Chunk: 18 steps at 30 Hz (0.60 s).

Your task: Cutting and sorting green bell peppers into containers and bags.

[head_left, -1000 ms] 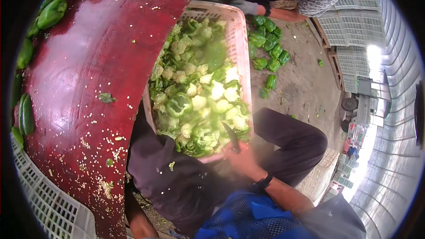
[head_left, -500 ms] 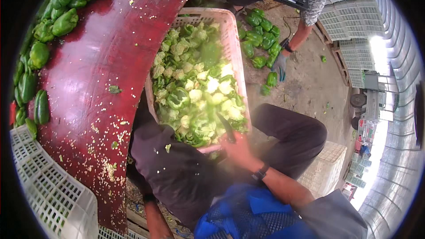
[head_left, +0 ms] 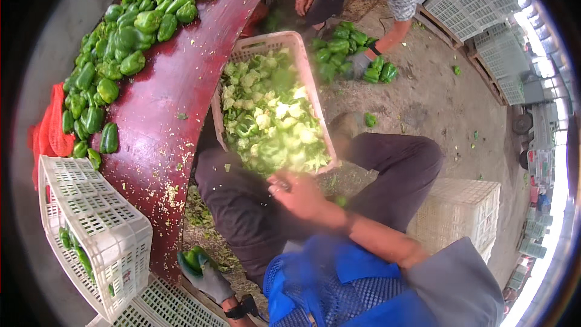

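Note:
My left hand [head_left: 209, 280], in a grey work glove, is low by the red table's near end. Its fingers are closed around a green bell pepper [head_left: 196, 259]. My right hand [head_left: 298, 195] is bare and blurred by motion. It hovers at the near end of a pink plastic crate [head_left: 327, 136], over my lap, with its fingers curled. Whether a knife is in it I cannot make out. Cut pepper cores and tops [head_left: 266, 112], pale and green, fill the crate between my knees.
A red table [head_left: 163, 106], strewn with seeds, bears a pile of green peppers [head_left: 133, 30]. White crates [head_left: 100, 206] stand at the near left, another crate [head_left: 460, 209] right of my knee. Across from me a co-worker's gloved hand [head_left: 358, 63] touches peppers on the floor [head_left: 417, 106].
My left hand has come into view with a green pepper. My right hand has moved left and back from the crate; the knife seen in it before no longer shows. The co-worker's hand has shifted among the peppers.

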Each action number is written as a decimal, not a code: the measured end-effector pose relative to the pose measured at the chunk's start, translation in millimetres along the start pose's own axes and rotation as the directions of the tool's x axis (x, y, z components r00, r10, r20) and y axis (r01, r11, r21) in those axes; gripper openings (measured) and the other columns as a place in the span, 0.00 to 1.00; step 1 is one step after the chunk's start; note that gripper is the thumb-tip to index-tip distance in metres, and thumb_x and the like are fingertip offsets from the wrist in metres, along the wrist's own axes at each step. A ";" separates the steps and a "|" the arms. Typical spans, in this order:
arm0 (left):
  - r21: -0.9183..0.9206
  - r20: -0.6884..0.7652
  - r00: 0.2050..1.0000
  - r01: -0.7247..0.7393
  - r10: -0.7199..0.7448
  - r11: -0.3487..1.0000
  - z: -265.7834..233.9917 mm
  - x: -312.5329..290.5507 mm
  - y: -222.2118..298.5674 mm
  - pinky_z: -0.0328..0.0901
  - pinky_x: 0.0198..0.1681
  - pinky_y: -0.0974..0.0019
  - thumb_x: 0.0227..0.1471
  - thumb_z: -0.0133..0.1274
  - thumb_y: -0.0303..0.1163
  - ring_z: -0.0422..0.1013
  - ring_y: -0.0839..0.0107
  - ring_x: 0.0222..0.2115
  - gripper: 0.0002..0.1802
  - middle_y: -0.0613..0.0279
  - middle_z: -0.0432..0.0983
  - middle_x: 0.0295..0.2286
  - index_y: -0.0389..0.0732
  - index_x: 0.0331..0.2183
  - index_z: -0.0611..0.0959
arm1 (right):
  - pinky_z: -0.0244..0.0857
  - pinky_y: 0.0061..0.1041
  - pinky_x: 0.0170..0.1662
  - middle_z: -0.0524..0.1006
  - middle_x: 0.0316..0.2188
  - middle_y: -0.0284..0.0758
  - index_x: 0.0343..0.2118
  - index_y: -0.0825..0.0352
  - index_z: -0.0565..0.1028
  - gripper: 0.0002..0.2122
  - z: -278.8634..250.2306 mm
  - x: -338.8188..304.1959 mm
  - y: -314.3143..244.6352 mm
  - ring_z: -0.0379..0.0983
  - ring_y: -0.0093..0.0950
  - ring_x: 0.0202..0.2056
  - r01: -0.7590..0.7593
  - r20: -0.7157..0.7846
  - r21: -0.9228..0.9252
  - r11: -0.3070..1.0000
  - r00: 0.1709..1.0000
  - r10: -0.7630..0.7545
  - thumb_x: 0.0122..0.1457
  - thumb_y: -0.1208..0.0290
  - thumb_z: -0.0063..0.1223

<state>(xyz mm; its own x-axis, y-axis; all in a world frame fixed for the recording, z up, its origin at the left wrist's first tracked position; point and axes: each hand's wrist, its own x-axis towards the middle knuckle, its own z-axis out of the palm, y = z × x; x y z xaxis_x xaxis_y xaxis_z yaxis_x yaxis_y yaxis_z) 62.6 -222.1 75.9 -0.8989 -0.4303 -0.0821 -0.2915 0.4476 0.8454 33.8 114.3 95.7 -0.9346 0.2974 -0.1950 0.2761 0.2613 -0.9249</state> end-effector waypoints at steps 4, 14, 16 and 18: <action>-0.263 -0.057 0.979 -0.204 0.195 0.943 6.5 -20.1 86.0 0.66 0.63 0.57 0.63 0.61 0.36 0.68 0.60 0.60 0.40 0.51 0.67 0.63 0.33 0.70 0.65 | 0.73 0.34 0.40 0.83 0.30 0.43 0.41 0.70 0.82 0.14 7.0 -19.8 -44.0 0.82 0.35 0.33 0.060 0.205 0.222 0.973 0.973 -0.107 0.63 0.63 0.66; -0.633 0.599 0.739 0.200 0.308 0.748 128.5 -61.5 126.4 0.66 0.65 0.59 0.73 0.42 0.30 0.68 0.64 0.62 0.29 0.57 0.70 0.63 0.39 0.71 0.64 | 0.75 0.39 0.42 0.77 0.41 0.41 0.47 0.66 0.81 0.18 -7.3 -46.1 -55.5 0.79 0.45 0.40 0.466 -0.035 -0.013 0.885 0.884 -0.467 0.55 0.64 0.72; -0.739 0.601 0.752 0.393 0.270 0.548 131.0 -68.1 94.9 0.64 0.66 0.59 0.74 0.39 0.29 0.68 0.66 0.62 0.28 0.57 0.70 0.63 0.40 0.71 0.64 | 0.76 0.38 0.42 0.77 0.44 0.41 0.47 0.64 0.81 0.18 -5.7 -51.1 -50.7 0.79 0.45 0.41 0.518 0.012 -0.047 0.854 0.856 -0.518 0.55 0.65 0.72; -0.749 0.652 0.715 0.554 0.252 0.364 139.4 -63.4 79.5 0.63 0.67 0.59 0.71 0.45 0.28 0.68 0.64 0.62 0.30 0.55 0.70 0.62 0.37 0.70 0.64 | 0.75 0.34 0.41 0.78 0.43 0.40 0.46 0.66 0.81 0.15 -9.8 -52.7 -46.3 0.80 0.36 0.40 0.526 0.010 -0.008 0.851 0.851 -0.526 0.58 0.67 0.70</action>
<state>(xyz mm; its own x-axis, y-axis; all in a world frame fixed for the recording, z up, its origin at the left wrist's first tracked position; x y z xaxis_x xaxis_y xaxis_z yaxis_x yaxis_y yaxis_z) 50.9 -49.9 74.7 -0.9296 0.3160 -0.1899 -0.3595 -0.6627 0.6569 72.5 95.5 152.0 -0.9424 0.1068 0.3170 -0.2545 0.3862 -0.8866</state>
